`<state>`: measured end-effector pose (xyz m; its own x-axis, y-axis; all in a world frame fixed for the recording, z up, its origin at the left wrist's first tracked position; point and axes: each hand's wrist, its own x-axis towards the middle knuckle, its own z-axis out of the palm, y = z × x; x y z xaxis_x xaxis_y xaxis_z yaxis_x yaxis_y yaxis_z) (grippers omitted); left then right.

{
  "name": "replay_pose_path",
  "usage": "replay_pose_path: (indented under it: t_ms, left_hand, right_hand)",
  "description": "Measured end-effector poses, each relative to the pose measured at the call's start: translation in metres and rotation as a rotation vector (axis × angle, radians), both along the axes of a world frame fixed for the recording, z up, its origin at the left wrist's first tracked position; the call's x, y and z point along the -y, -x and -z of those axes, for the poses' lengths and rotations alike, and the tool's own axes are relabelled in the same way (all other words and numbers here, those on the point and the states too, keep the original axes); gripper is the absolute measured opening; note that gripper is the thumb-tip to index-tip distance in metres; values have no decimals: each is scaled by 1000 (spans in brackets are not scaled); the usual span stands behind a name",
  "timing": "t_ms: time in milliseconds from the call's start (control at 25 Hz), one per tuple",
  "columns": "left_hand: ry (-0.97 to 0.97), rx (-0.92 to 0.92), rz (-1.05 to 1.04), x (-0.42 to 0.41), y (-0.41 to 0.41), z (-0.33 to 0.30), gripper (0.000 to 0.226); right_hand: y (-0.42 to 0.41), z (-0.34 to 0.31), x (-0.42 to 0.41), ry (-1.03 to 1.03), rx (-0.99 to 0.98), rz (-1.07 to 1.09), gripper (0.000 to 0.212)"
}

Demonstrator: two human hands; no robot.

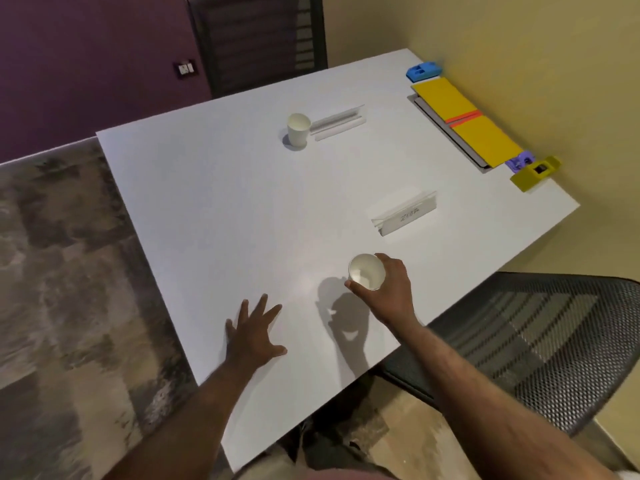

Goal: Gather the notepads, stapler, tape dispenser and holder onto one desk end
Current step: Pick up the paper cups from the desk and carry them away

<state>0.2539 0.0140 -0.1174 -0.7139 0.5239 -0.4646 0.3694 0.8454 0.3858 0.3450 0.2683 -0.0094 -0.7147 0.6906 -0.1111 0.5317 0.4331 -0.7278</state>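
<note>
My right hand (391, 289) grips a white paper cup (366, 271) just above the white desk (214, 209), near its front edge. My left hand (254, 332) lies flat on the desk with fingers spread. Along the far right desk edge lie two yellow notepads (465, 121) with an orange band, stacked on grey ones. A blue holder-like item (424, 71) sits beyond them. A purple item (521, 161) and an olive-yellow boxy item (535, 173) sit at their near end; which is the stapler or tape dispenser I cannot tell.
A second white cup (298, 129) stands mid-desk beside a folded white name card (337, 121). Another name card with writing (405, 216) lies right of centre. A black mesh chair (540, 337) is at the right, another chair (259, 39) behind the desk. Patterned carpet lies left.
</note>
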Motion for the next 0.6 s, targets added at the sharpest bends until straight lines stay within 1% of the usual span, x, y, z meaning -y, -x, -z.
replay_pose_path:
  t_ms: [200, 400, 600]
  left_hand:
    - [19, -37, -46, -8, -1, -2, 99]
    - [-5, -11, -72, -8, -2, -4, 98]
    - [6, -48, -64, -12, -2, -10, 99]
  right_hand:
    - [47, 28, -50, -2, 8, -4, 80]
    - [87, 49, -86, 20, 74, -1, 85]
    - [105, 60, -103, -5, 159, 4, 84]
